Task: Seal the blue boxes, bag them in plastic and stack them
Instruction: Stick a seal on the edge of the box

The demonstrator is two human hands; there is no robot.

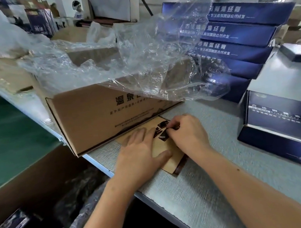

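Observation:
A tan sticker sheet (166, 149) with several dark stickers lies on the grey table in front of me. My left hand (141, 152) presses flat on the sheet, fingers straight. My right hand (187, 132) pinches a dark sticker (163, 136) at the sheet's upper part. A blue box (286, 130) with its lid raised sits at the right. A stack of several blue boxes (238, 36) stands at the back right, partly under a crumpled clear plastic bag (139, 58).
A large brown carton (97, 116) stands just behind the sheet, with the plastic spilling over it. Below the table's left edge, an open carton (31, 211) on the floor holds dark boxes in plastic. A small dark box (300, 52) lies at far right.

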